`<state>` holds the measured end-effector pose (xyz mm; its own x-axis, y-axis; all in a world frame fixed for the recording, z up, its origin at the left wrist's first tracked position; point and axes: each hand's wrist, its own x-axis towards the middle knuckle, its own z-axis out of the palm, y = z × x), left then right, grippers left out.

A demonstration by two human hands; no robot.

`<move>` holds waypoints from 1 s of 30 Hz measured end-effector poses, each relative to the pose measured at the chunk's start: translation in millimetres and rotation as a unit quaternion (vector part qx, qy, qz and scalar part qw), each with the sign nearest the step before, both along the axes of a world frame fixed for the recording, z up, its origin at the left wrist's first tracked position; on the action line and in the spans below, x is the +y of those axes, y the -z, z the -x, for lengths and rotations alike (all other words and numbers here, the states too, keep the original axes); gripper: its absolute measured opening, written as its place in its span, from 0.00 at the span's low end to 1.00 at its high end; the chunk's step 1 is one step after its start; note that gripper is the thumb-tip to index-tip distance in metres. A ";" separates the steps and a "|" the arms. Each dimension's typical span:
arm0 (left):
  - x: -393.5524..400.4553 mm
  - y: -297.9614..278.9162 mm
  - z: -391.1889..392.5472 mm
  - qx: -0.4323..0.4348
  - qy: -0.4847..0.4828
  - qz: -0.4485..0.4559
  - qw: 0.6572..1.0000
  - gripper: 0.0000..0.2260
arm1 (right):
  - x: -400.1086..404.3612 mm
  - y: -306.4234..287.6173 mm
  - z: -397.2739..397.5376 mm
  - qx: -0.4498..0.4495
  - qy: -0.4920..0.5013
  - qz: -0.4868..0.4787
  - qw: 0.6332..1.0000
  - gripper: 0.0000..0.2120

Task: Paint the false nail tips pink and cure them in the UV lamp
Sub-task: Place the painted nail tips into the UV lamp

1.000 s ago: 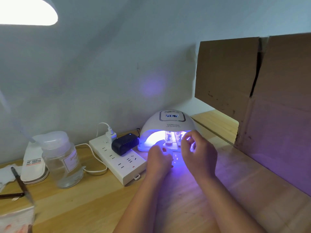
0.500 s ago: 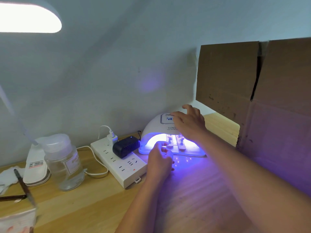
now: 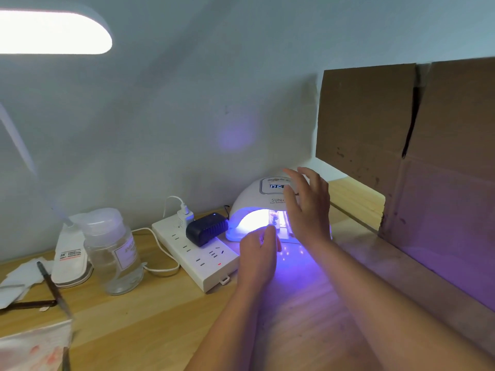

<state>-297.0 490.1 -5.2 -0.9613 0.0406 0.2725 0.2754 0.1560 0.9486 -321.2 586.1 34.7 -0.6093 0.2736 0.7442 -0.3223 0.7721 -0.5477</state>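
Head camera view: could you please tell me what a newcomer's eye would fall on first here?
The glowing UV lamp at the back of the wooden desk draws the eye first, spilling violet light onto the wood in front of it. Both hands meet there: the right hand is raised with spread fingers in front of the dome, and the left hand is at its mouth. Top left, a bright desk light glares.

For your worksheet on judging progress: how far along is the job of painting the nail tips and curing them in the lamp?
Done: the nail tips on their holder sit inside the lit UV lamp, whose display is on. In hand: the right hand hovers open over the lamp's top, near the display; the left hand rests curled at the lamp's mouth, by the holder. Left: the curing itself. Whether the tips are pink cannot be told.
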 end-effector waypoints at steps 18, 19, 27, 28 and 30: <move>-54.5 -59.1 -41.9 0.027 0.016 -0.201 0.979 0.20 | -141.4 12.6 -103.1 0.101 -0.098 0.489 0.861 0.04; -65.0 -69.3 -47.5 0.032 0.012 -0.224 0.974 0.19 | -150.3 15.1 -107.8 0.090 -0.124 0.467 0.871 0.04; -157.8 -112.4 -124.8 0.188 0.009 -0.180 0.965 0.12 | -188.0 31.4 -130.8 -0.027 -0.277 0.196 0.940 0.12; -171.9 -109.6 -137.1 0.206 0.004 -0.152 0.967 0.11 | -189.8 33.6 -133.2 -0.052 -0.275 0.161 0.947 0.12; -201.4 -104.0 -156.7 0.229 -0.022 -0.098 0.968 0.10 | -192.6 37.9 -137.4 -0.088 -0.273 0.088 0.954 0.14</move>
<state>-140.3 288.6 98.8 -0.7368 -0.0940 0.6696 0.6720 0.0074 0.7405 -183.8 393.4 -3.2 -0.8076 -0.0092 0.5896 -0.5416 0.4072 -0.7354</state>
